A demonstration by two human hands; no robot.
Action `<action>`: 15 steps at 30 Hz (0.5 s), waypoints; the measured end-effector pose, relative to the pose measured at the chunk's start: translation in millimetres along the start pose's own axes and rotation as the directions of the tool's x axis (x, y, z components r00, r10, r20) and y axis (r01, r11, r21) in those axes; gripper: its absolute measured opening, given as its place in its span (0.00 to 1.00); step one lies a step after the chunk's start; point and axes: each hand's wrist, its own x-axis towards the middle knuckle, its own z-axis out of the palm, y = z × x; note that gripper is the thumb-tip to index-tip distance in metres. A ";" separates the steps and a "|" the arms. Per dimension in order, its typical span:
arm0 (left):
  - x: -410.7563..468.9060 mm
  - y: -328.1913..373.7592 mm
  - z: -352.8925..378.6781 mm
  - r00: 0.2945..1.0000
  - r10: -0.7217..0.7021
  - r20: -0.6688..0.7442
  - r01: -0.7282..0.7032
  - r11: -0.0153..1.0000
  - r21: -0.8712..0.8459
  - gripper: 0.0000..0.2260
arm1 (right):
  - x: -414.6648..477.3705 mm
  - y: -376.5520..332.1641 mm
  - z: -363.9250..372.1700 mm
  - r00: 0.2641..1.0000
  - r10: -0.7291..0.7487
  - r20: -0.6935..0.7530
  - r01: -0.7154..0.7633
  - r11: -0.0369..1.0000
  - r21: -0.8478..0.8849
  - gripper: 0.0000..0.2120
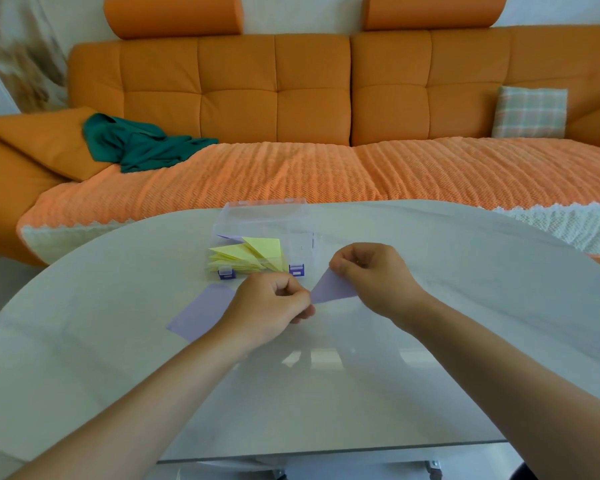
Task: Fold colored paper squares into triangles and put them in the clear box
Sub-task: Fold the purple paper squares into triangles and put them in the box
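I am on the folding step. The fingers of my left hand and right hand pinch a purple paper, already a triangle, near the clear box. Next I think it must go in the box, gently.

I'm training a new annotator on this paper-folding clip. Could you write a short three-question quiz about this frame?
1. Fill in: the pile of folded triangles showing in the clear box is ____.
2. True or false: the purple triangle is pinched by the right hand alone.
3. Where does the flat purple square lie?
A) inside the clear box
B) on the table, by the left hand
C) in the right hand

Key: 1 yellow; 2 false, both hands pinch it; 3 B.
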 end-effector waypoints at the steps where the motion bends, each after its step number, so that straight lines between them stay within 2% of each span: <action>1: 0.6 -1.7 -2.1 1.000 -0.006 0.016 0.006 1.000 0.014 0.06 | 2.0 0.4 -2.3 0.999 0.015 -0.041 -0.014 0.999 0.029 0.11; 5: 0.6 -7.7 -12.0 0.998 -0.010 0.062 0.000 0.987 0.159 0.06 | 6.6 0.4 -8.9 0.993 0.026 -0.116 -0.019 0.998 0.055 0.11; 10: 2.5 -2.4 -12.0 0.984 0.146 -0.107 -0.132 0.984 0.122 0.09 | -0.7 -1.4 1.2 0.999 0.023 0.028 -0.024 0.999 0.047 0.10; 12: 1.3 1.4 -8.2 0.982 0.177 -0.061 -0.169 0.979 0.115 0.11 | -4.3 -3.2 8.2 0.998 0.001 0.070 -0.004 0.999 0.042 0.11; 15: 0.6 3.6 -2.0 0.982 0.188 -0.011 -0.186 0.978 0.092 0.05 | -6.8 -6.1 14.8 0.996 -0.022 0.089 0.015 0.997 0.076 0.09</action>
